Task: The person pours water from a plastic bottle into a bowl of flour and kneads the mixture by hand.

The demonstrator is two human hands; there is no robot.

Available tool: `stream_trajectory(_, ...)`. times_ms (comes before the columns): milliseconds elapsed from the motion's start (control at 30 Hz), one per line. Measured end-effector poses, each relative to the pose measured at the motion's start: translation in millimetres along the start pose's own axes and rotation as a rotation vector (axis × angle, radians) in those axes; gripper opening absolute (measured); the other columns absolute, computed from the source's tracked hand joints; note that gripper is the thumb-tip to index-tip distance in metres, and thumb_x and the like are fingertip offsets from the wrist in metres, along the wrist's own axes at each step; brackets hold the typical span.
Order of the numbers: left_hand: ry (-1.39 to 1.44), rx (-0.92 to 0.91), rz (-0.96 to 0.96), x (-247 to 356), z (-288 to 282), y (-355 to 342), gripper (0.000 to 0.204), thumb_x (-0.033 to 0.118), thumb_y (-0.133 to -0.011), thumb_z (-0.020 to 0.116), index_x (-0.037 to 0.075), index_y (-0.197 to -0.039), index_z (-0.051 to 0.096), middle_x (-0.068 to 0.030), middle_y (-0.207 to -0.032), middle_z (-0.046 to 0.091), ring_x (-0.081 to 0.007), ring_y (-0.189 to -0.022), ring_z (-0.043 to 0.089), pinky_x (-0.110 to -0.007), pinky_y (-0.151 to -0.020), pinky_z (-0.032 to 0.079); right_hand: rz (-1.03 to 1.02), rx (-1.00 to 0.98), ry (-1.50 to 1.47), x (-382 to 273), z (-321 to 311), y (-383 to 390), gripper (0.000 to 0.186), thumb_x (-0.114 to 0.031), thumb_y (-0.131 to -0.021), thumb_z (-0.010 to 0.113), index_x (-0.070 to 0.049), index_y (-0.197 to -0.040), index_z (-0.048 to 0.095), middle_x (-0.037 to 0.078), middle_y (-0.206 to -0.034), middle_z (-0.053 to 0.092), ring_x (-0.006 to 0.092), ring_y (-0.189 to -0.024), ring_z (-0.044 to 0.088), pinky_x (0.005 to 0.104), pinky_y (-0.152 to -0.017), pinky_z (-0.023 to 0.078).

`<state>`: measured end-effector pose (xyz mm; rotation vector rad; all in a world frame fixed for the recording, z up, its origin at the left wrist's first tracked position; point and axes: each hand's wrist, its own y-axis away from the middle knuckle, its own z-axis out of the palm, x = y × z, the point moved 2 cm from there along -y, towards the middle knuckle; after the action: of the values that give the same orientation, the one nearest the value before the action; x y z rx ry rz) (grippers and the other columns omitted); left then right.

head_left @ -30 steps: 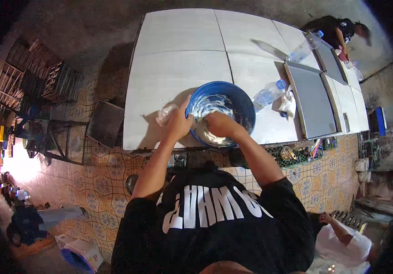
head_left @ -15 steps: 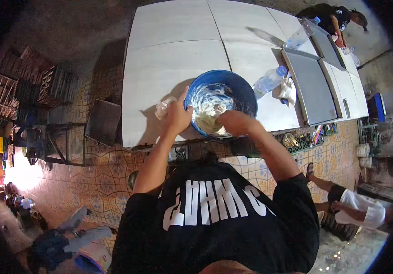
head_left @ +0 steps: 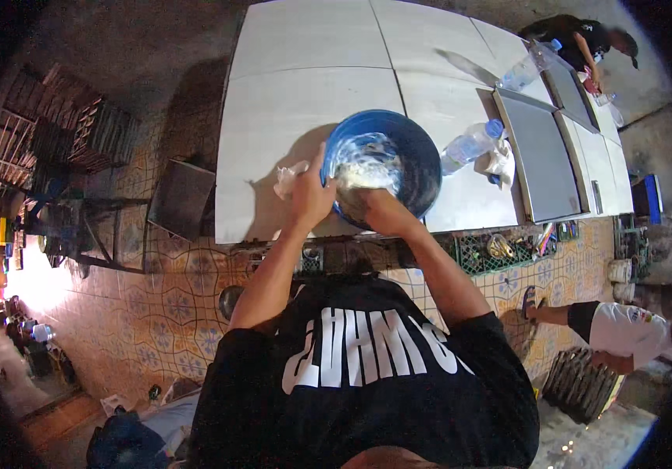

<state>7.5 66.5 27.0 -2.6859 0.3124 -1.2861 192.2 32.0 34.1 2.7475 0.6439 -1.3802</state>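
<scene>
A round blue basin [head_left: 423, 144] stands at the near edge of the white table. White, creamy batter or dough [head_left: 367, 164] smears its floor and inner wall. My left hand [head_left: 312, 195] is closed on the basin's left rim. Down inside the basin is my right hand [head_left: 387, 209], its fingers hidden in the white mixture, so I cannot see how they are held. Beside my left hand lies a crumpled clear plastic bag [head_left: 289, 180].
Right of the basin lie a clear bottle [head_left: 469, 148] with a blue cap and a crumpled white bag [head_left: 498, 164]. Beyond is a grey metal tray [head_left: 543, 156] on the white tabletop [head_left: 305, 94]. Other people are at the far right corner, right and lower left.
My right hand has swept left and deeper into the basin, its forearm now steeper. My left hand keeps its hold on the rim. The person at right has moved.
</scene>
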Motion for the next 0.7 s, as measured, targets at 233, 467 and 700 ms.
stream_trajectory(233, -0.189, -0.148, -0.004, 18.2, -8.6, -11.8, 0.078, 0.009, -0.086, 0.067, 0.014, -0.158, 0.036, -0.023, -0.081, 0.065, -0.034, -0.072, 0.065, -0.049, -0.071, 0.051, -0.057, -0.708, 0.561, 47.4, -29.7, 23.6, 0.016, -0.006, -0.076, 0.063, 0.003, -0.087, 0.07, 0.027, -0.095, 0.07, 0.0445, -0.094, 0.068, 0.0502, -0.085, 0.055)
stream_trajectory(467, 0.003, -0.209, -0.151, 16.0, 4.4, -2.1, 0.074, 0.01, -0.088, 0.068, 0.018, -0.156, 0.04, -0.0302, -0.095, 0.067, -0.0383, -0.074, 0.067, -0.051, -0.074, 0.053, -0.024, -0.464, 0.179, 64.5, -82.2, 18.9, 0.027, -0.006, -0.083, 0.061, 0.004, -0.105, 0.073, 0.026, -0.1, 0.072, 0.0389, -0.093, 0.071, 0.0438, -0.083, 0.055)
stream_trajectory(700, -0.171, 0.128, 0.25, -2.5, 23.3, 7.0, 0.073, 0.003, -0.089, 0.063, 0.017, -0.156, 0.039, -0.0335, -0.122, 0.062, -0.0449, -0.089, 0.067, -0.052, -0.082, 0.052, 0.032, -0.362, -0.152, 75.9, -59.7, 4.1, 0.047, -0.005, -0.081, 0.063, -0.001, -0.128, 0.063, 0.027, -0.123, 0.066, 0.0387, -0.114, 0.065, 0.0429, -0.101, 0.049)
